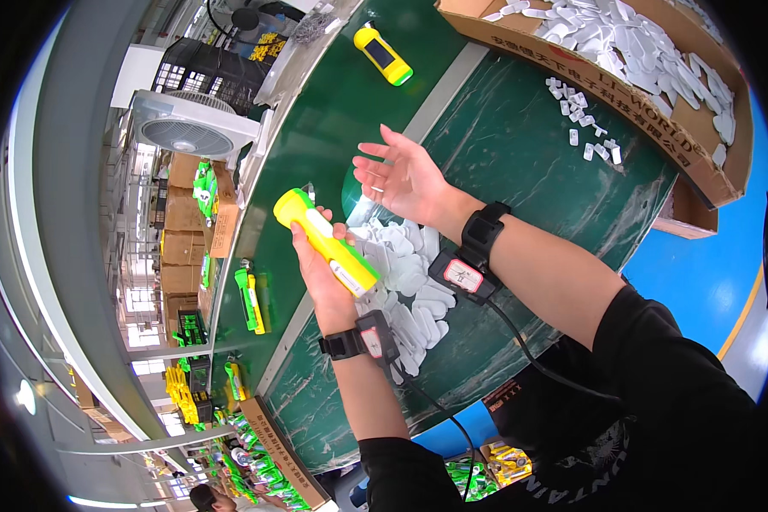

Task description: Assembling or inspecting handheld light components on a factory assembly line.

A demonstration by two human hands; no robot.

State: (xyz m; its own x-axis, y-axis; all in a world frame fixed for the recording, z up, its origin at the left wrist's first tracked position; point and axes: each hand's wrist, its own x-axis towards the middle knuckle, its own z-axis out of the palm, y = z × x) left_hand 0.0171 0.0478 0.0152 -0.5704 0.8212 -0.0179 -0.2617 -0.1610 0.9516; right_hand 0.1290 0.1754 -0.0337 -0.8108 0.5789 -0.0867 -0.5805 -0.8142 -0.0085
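Floor (pixel 700 264): blue at right, crossed by a yellow line (pixel 742 314); work surface (pixel 520 128) dark green, scuffed, bordered by a pale metal strip (pixel 450 92); left side: white-framed fan (pixel 188 132), stacked cardboard boxes (pixel 182 230) below it, bright gridded windows (pixel 141 331) beyond; grey beam (pixel 55 145) bowed by the lens; round lamp (pixel 26 397) lit at far left; strip light (pixel 102 503) glowing along the lower edge.

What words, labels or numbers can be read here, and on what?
I only locate printed words, not copy them.
Upper-right cardboard box: large lettering, readable.
Lower-left cardboard box: lettering, partly readable.
Black shirt: pale lettering, partly readable.
Wrist-device labels: too small.
Held yellow-green flashlight: print too small.
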